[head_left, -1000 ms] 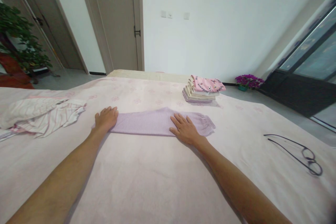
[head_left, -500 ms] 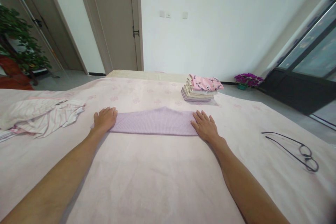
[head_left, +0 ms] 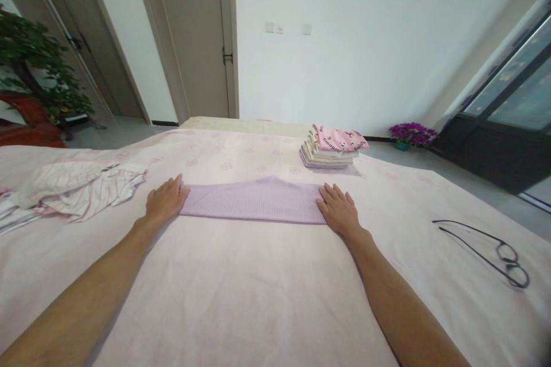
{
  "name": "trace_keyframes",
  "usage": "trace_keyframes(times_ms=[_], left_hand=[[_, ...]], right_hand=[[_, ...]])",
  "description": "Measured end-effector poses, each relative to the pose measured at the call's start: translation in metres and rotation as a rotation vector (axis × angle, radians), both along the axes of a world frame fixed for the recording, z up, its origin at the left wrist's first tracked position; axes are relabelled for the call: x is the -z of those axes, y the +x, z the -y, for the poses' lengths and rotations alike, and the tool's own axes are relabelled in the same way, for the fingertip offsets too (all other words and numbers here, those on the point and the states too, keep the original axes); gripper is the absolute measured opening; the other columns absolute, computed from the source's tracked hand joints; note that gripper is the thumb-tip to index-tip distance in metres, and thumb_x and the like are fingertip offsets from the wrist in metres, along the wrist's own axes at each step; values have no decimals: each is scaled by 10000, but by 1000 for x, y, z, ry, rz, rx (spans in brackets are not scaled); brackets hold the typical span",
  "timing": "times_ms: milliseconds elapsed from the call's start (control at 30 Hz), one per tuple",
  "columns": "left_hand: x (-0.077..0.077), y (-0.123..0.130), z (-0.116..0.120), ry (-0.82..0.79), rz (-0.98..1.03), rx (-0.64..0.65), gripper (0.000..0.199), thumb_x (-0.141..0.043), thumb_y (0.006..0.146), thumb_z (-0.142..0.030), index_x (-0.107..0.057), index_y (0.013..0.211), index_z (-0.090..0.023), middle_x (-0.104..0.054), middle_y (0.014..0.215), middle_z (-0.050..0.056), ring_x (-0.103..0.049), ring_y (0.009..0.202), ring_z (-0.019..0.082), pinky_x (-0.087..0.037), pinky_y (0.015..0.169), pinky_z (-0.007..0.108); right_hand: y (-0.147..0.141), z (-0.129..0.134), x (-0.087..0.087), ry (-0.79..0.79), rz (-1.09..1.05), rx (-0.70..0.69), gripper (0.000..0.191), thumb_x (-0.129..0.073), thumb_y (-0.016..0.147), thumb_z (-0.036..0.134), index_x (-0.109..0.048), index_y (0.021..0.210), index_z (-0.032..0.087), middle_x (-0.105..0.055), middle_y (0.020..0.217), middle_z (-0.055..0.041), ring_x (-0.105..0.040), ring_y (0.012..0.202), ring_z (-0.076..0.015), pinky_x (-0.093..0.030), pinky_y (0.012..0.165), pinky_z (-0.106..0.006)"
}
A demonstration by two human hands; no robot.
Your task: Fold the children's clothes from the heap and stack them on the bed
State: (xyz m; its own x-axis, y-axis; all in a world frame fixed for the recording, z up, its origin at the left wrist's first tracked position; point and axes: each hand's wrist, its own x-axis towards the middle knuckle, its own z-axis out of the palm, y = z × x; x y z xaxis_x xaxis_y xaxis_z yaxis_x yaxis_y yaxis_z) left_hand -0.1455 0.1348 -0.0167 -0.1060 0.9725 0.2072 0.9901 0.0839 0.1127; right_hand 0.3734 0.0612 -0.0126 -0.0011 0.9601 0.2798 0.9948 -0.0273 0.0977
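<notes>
A lavender ribbed garment (head_left: 253, 202), folded into a long flat strip, lies crosswise on the pink bedspread in front of me. Its upper edge rises to a low peak in the middle. At its left end rests my left hand (head_left: 166, 202), with the fingers partly bent and the thumb side against the cloth. My right hand (head_left: 340, 209) lies flat on the right end, fingers spread and palm down. Both ends of the strip are partly covered by my hands.
The bedspread (head_left: 258, 287) has a stack of folded clothes (head_left: 331, 155) beyond the strip. Rumpled striped clothing (head_left: 94, 186) lies left, and glasses (head_left: 503, 258) lie right. Past the bed are a door (head_left: 189, 40), a leafy plant (head_left: 38, 63) and purple flowers (head_left: 413, 133).
My left hand has slid slightly left and tilted from lying flat, its fingers more bent. My right hand stays on the right end. The view has shifted a little.
</notes>
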Motion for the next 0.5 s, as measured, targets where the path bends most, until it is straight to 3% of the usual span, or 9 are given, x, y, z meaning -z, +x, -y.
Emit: trace_keyframes(times_ms=[167,367,500], left_hand=[[-5,-14,13,33,56,-223,533,-295,953,-452,-655,1184,-134,-616,1197,234,-563,1108,395,-423,890,505],[-14,-29,18,-86,60,-248,594,-359,869,-632,-702,1060,-187,-648,1095,193,-606,977,380,-458,790,453],[-22,-27,20,-134,88,-220,559,-405,839,-639,-699,990,-187,-666,1079,177,-611,998,385,-456,762,415]], right_hand=[[0,-2,2,21,-18,-3,518,-290,1000,465,-462,1437,246,-379,1548,-34,-268,1439,-267,-218,1150,-507],[2,-3,2,24,-32,-9,511,-312,991,464,-482,1420,246,-397,1537,-41,-283,1431,-273,-245,1139,-504],[2,-3,1,37,-32,-19,509,-318,988,461,-492,1411,238,-410,1529,-48,-295,1424,-272,-267,1130,-490]])
